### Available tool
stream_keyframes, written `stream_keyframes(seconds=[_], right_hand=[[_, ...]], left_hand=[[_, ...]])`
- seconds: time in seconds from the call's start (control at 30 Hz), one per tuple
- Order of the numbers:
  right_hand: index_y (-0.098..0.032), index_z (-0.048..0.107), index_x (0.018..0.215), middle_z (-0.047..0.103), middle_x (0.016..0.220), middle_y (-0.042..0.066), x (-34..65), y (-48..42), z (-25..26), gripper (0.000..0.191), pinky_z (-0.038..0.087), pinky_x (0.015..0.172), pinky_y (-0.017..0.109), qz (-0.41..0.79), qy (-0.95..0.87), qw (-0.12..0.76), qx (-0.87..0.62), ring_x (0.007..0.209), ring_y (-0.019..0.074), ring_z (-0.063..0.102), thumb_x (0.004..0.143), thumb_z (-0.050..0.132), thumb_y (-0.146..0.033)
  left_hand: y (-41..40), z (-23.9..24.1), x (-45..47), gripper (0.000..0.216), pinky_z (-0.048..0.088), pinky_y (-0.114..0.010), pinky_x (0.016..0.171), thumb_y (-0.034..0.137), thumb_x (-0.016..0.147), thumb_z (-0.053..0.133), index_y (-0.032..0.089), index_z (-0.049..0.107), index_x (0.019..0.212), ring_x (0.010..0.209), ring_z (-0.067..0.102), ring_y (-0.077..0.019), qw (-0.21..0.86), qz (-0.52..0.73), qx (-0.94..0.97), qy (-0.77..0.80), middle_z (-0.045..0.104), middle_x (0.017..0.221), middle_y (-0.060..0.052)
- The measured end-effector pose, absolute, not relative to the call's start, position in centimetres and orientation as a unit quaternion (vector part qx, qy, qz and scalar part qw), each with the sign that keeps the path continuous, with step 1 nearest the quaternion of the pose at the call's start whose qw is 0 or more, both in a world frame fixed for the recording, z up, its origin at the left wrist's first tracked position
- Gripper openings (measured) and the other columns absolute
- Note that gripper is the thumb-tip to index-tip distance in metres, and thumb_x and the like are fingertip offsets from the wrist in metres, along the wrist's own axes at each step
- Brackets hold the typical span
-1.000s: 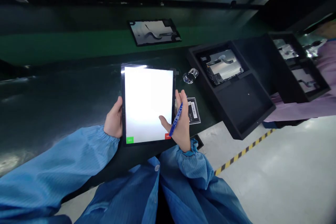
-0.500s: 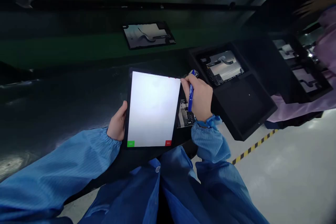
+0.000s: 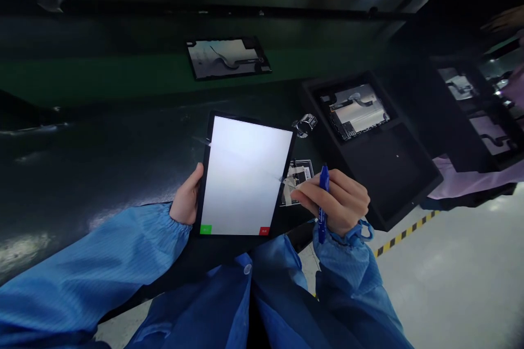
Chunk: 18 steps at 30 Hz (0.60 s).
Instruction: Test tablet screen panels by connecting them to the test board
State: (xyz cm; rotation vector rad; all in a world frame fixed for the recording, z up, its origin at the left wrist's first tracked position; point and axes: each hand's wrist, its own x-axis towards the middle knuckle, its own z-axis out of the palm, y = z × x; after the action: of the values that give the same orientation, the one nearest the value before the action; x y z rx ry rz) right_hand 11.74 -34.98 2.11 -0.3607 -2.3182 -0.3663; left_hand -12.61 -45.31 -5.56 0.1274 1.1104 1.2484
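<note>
My left hand (image 3: pixel 187 196) grips the left edge of a tablet (image 3: pixel 245 174) whose screen glows white, with a green and a red button at its bottom corners. My right hand (image 3: pixel 339 202) is closed at the tablet's right edge. It holds a blue pen (image 3: pixel 322 202) against the palm, and its thumb and forefinger pinch the tab of a clear film (image 3: pixel 287 181). The film's edge runs as a faint slanted line across the screen. A printed label card (image 3: pixel 302 173) lies on the bench just beyond my right fingers.
A small shiny tape roll (image 3: pixel 305 122) sits past the tablet. Right of it is a black tray (image 3: pixel 385 174) holding an open tablet housing (image 3: pixel 356 112). Another housing (image 3: pixel 227 57) lies on the green conveyor. A co-worker's purple sleeve (image 3: pixel 470 182) rests by further trays (image 3: pixel 483 120).
My right hand went from the screen's lower right up to the top right corner, then came down along the right edge, drawing the film. The tablet tilted slightly clockwise.
</note>
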Motion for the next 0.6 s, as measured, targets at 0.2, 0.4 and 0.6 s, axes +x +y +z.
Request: stream_keyframes(seconds=[0.2, 0.4, 0.6], right_hand=[[-0.021, 0.063, 0.081, 0.077, 0.075, 0.003, 12.7, -35.0, 3.1, 0.013, 0.058, 0.055, 0.028, -0.081, -0.910, 0.375, -0.155, 0.061, 0.0152, 0.067, 0.089, 0.073, -0.023], [-0.023, 0.055, 0.067, 0.078, 0.111, 0.002, 7.0, -33.6, 5.0, 0.028, 0.058, 0.059, 0.029, 0.210, -0.891, 0.358, -0.183, 0.066, 0.0132, 0.068, 0.092, 0.067, -0.023], [-0.022, 0.061, 0.083, 0.072, 0.085, 0.001, 4.2, -31.2, 3.8, 0.019, 0.060, 0.079, 0.034, 0.361, -0.758, 0.447, -0.310, 0.081, 0.0163, 0.071, 0.096, 0.062, -0.035]], left_hand=[[-45.1, -5.3, -12.4, 0.056, 0.061, -0.046, 0.092, 0.057, 0.096, 0.049, 0.016, 0.067, 0.129, 0.108, 0.072, -0.0357, 0.667, 0.556, 0.019, 0.496, 0.077, 0.113, -0.011], [-45.2, -5.4, -12.4, 0.062, 0.057, -0.043, 0.096, 0.064, 0.093, 0.052, 0.016, 0.069, 0.129, 0.113, 0.070, -0.0349, 0.718, 0.501, 0.083, 0.476, 0.074, 0.122, -0.013], [-45.4, -5.3, -12.6, 0.053, 0.060, -0.038, 0.087, 0.057, 0.093, 0.057, 0.012, 0.076, 0.114, 0.103, 0.073, -0.0337, 0.696, 0.479, 0.103, 0.524, 0.078, 0.109, -0.013]])
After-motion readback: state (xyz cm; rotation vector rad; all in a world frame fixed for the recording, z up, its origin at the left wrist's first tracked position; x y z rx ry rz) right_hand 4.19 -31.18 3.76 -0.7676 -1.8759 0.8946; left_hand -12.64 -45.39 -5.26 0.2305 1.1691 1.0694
